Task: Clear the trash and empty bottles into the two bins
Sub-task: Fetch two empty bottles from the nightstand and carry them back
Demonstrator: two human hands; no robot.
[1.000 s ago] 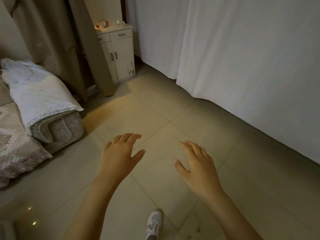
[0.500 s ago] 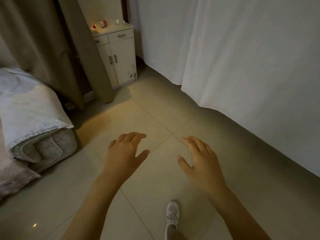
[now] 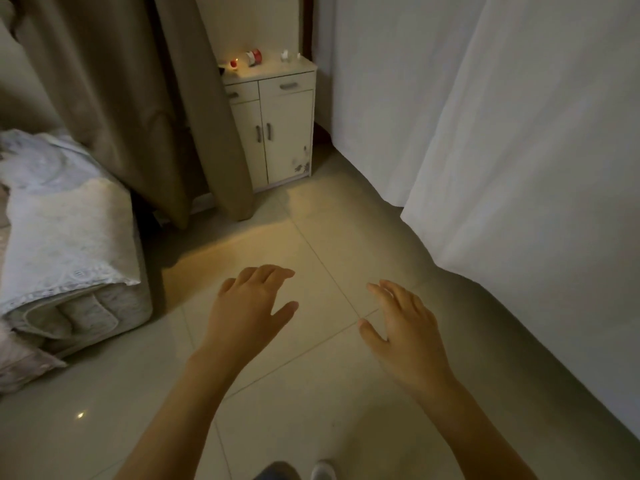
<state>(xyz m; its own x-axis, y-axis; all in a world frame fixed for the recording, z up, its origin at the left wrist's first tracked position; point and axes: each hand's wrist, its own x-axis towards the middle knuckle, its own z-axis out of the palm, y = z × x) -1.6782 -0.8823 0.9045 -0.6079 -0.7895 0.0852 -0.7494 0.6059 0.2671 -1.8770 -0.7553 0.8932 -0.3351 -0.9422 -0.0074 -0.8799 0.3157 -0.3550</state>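
Note:
My left hand (image 3: 249,311) and my right hand (image 3: 403,327) hang out in front of me over the tiled floor, palms down, fingers loosely spread, holding nothing. Far ahead a small white cabinet (image 3: 273,133) stands in the corner. On its top lies a toppled bottle with a red label (image 3: 254,57), a small red object (image 3: 234,63) and some small clear items (image 3: 287,57). No bin is in view.
A sofa with a white lace cover (image 3: 65,244) fills the left side. Brown curtains (image 3: 138,98) hang behind it, partly covering the cabinet's left edge. A long white drape (image 3: 502,133) runs along the right. My shoe (image 3: 322,471) shows at the bottom edge.
The view has advanced toward the cabinet, which now looks larger and more central. Both hands stay raised and hold nothing, in much the same pose. The stepping foot has dropped toward the frame's bottom edge.

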